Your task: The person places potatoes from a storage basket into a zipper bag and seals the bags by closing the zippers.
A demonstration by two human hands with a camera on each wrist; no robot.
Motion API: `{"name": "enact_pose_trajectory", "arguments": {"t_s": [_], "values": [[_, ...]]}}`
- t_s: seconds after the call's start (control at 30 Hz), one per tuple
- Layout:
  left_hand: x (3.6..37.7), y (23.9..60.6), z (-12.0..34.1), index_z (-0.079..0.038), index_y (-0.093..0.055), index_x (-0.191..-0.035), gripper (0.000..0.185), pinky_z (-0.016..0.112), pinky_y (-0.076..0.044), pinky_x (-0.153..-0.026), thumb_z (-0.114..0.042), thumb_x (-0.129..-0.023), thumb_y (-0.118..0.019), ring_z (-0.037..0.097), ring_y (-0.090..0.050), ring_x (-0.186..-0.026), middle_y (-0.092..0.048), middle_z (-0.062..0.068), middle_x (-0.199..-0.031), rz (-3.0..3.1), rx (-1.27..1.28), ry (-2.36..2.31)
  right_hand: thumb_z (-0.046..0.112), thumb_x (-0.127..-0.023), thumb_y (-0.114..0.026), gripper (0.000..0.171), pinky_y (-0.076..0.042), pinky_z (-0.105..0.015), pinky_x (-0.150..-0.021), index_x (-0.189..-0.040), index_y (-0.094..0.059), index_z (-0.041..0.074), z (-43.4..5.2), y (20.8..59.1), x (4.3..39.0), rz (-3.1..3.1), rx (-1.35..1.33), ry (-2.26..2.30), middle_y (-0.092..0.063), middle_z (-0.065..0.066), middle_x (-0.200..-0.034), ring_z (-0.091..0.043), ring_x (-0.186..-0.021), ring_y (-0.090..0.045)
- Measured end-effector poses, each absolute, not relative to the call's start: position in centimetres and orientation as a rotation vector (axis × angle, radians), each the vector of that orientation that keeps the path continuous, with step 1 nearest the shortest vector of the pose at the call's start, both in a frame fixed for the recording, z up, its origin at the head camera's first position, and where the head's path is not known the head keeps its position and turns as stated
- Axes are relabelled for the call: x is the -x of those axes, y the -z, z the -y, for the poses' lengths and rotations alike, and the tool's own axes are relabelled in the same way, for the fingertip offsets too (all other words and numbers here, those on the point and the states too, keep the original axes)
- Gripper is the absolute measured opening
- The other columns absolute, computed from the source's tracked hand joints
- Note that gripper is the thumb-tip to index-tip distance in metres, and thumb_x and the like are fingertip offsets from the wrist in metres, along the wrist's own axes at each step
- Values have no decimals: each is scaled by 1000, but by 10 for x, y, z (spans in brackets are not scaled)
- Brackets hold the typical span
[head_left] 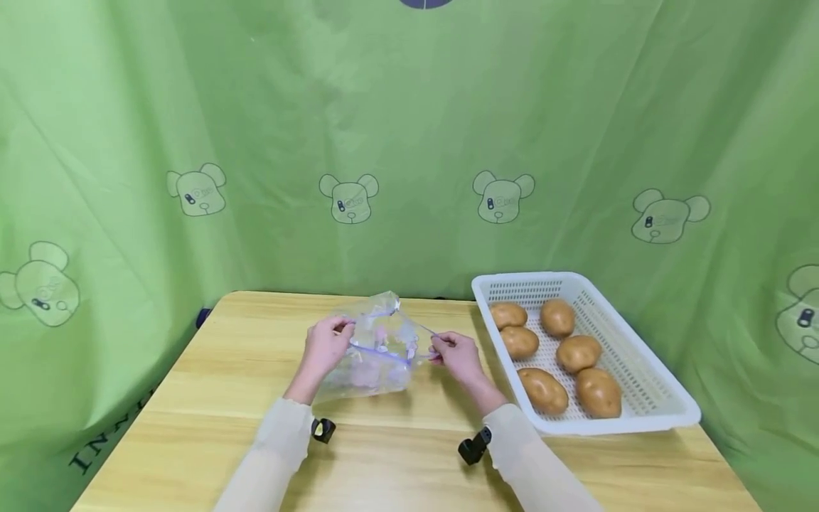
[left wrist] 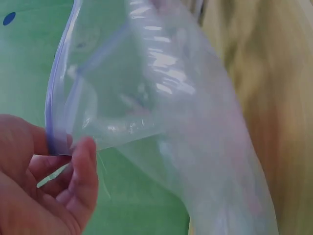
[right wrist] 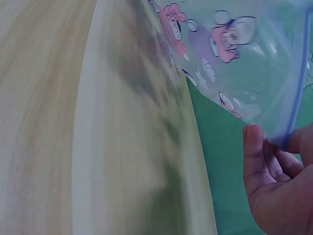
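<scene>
A clear zip-top plastic bag (head_left: 365, 371) with a purple seal strip and pink cartoon prints is stretched between both hands, over the table's middle. My left hand (head_left: 328, 347) pinches one end of its seal between thumb and fingers; the left wrist view shows that corner of the bag (left wrist: 146, 98) closely. On the other side my right hand (head_left: 459, 355) pinches the opposite end of the strip. The mouth gapes between the two hands. Printed figures on the bag (right wrist: 230, 39) show in the right wrist view, where the right hand (right wrist: 279, 181) grips the seal's corner.
To the right stands a white perforated plastic basket (head_left: 640, 355), its near corner close to the right forearm. Several brown potatoes (head_left: 579, 353) lie in it. The wooden table (head_left: 211, 398) ends at the back before a green curtain (head_left: 409, 142) with bear-head prints.
</scene>
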State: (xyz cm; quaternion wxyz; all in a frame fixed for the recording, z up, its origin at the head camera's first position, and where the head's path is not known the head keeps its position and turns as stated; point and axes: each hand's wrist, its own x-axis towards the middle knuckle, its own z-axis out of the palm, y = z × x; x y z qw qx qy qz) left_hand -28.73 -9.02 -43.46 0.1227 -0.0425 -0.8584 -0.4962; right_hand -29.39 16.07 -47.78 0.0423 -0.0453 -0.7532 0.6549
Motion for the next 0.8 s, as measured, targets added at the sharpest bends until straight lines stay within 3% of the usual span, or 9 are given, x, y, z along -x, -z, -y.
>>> {"name": "enact_pose_trajectory", "arguments": {"t_s": [0.2, 0.27, 0.5, 0.8], "values": [[294, 437, 71, -2, -64, -118, 28, 36, -58, -55, -5, -92, -55, 16, -61, -55, -62, 15, -80, 2420, 182, 1724, 0, -87, -62, 21, -58, -32, -62, -104, -62, -13, -155, 466, 288, 2368, 88, -1970, -66, -22, -83, -14, -60, -63], [295, 437, 68, -3, -64, -119, 28, 37, -58, -56, -6, -93, -54, 15, -60, -55, -63, 18, -81, 2404, 177, 1732, 1, -87, -63, 23, -58, -30, -61, -106, -62, -12, -153, 460, 288, 2389, 55, -1959, -65, -21, -83, -14, -61, -63], [295, 433, 65, -3, -64, -119, 28, 27, -56, -52, -9, -95, -52, 16, -60, -56, -63, 22, -85, 2382, 164, 1753, 9, -85, -67, 28, -57, -44, -71, -107, -63, -8, -154, 432, 288, 2475, -24, -1722, -65, -15, -86, -19, -70, -63], [294, 434, 66, 0, -64, -118, 27, 26, -56, -51, -8, -95, -52, 16, -59, -55, -63, 22, -82, 2367, 200, 1762, 13, -91, -62, 33, -56, -32, -74, -117, -58, -7, -186, 378, 291, 2540, -183, -1715, -63, -20, -102, -29, -89, -61]]}}
